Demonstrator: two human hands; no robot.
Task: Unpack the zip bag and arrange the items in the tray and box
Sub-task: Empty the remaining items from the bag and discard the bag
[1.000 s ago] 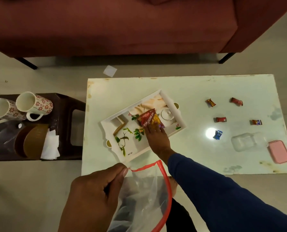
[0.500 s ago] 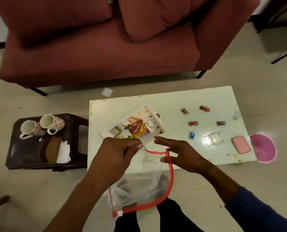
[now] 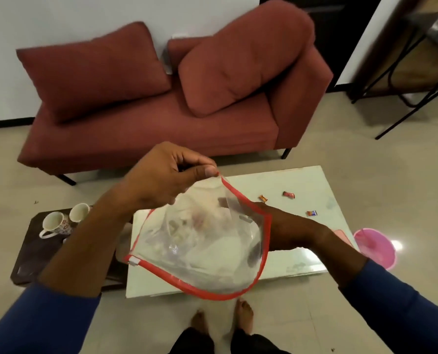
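We can read no text, brand, number or sign anywhere here. The small wrapped sweets (image 3: 288, 194) on the table (image 3: 307, 261) carry coloured print, but it is too small and blurred for us to make out a single letter. The mugs (image 3: 55, 223) on the dark stool show only a flower pattern, no words. The white tab at the corner of the zip bag (image 3: 200, 249) bears no writing we can see, and whatever lies behind the bag's clear film is smeared past reading.
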